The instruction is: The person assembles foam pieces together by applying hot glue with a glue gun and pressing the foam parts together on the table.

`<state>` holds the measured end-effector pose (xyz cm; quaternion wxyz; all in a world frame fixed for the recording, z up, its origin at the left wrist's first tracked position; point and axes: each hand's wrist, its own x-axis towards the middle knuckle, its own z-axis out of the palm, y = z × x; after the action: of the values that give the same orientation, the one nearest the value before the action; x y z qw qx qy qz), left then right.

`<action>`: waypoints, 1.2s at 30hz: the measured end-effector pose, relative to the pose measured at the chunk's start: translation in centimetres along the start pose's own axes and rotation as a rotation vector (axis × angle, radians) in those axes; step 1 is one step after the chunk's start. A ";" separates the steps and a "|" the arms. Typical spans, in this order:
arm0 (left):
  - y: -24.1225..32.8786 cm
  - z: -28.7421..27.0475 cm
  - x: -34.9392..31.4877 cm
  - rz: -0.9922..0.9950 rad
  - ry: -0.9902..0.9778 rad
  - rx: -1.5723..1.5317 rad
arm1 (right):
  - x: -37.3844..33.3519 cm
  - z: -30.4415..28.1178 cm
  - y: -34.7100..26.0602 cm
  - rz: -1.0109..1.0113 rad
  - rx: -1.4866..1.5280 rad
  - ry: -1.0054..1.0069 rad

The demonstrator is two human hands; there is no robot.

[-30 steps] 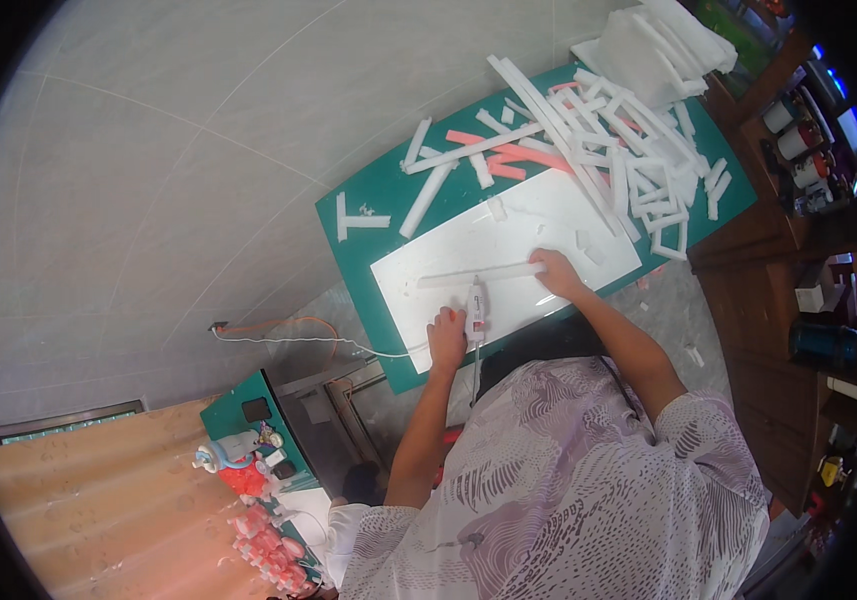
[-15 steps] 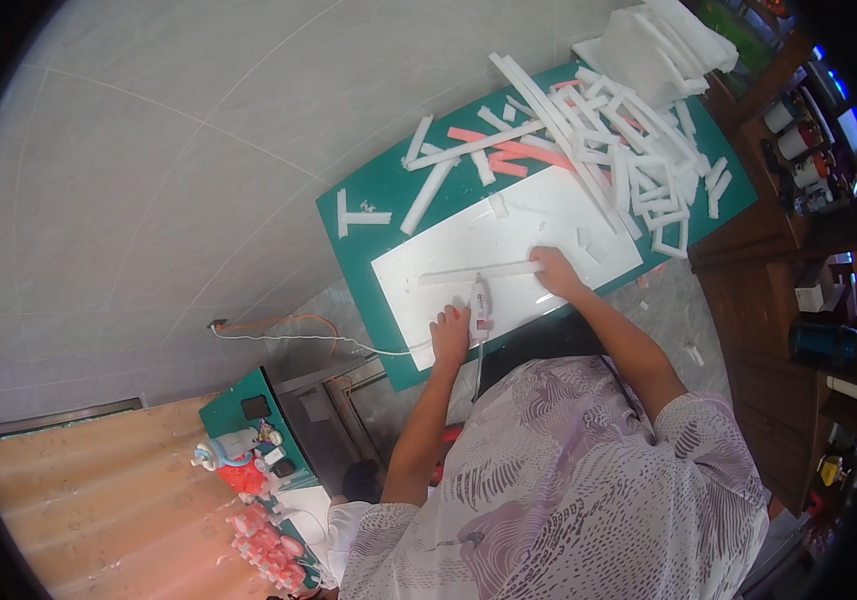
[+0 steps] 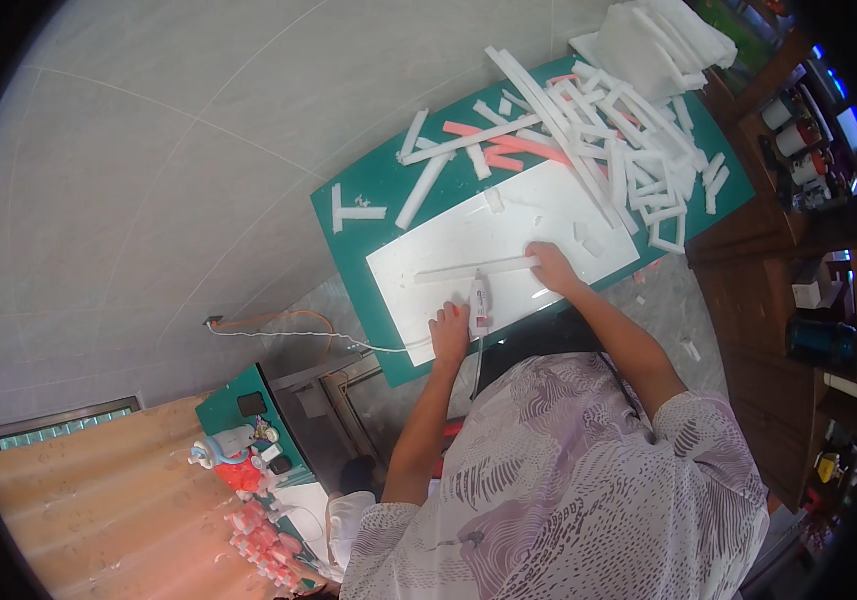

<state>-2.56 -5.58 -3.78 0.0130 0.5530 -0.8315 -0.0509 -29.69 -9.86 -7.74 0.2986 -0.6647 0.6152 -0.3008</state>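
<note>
My left hand (image 3: 450, 332) is closed round the handle of a white hot glue gun (image 3: 478, 305), whose nozzle points away from me toward a long white foam strip (image 3: 468, 271). From the gun's back end a thin stick reaches toward my body. My right hand (image 3: 551, 267) pinches the strip's right end, and the strip lies across a white board (image 3: 403, 320). The nozzle is at the strip's near edge; whether it touches, I cannot tell. Small foam scraps (image 3: 586, 238) rest on the board near my right hand.
The board sits on a green table (image 3: 353, 270). Loose white foam strips (image 3: 423, 190), pink strips (image 3: 508, 140) and foam frames (image 3: 638, 150) crowd its far side, with stacked foam sheets (image 3: 648, 50) beyond. A white cord (image 3: 358, 343) runs left to a wall socket (image 3: 212, 322).
The whole picture has shifted slightly. My hands, the glue gun and the foam strip keep nearly the same places on the board.
</note>
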 end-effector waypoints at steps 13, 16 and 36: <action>0.6 0.9 0.1 -0.009 -0.038 0.091 | 0.1 -0.1 0.1 0.022 0.007 -0.038; 0.7 0.9 0.2 0.002 -0.022 0.112 | 0.0 0.0 0.5 0.014 0.002 -0.023; 0.6 1.1 0.5 -0.028 -0.066 0.093 | -0.1 0.1 0.2 0.006 -0.006 -0.018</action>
<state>-3.41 -5.73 -4.80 -0.0410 0.5625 -0.8252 -0.0307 -29.79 -9.79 -7.96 0.3029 -0.6665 0.6153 -0.2922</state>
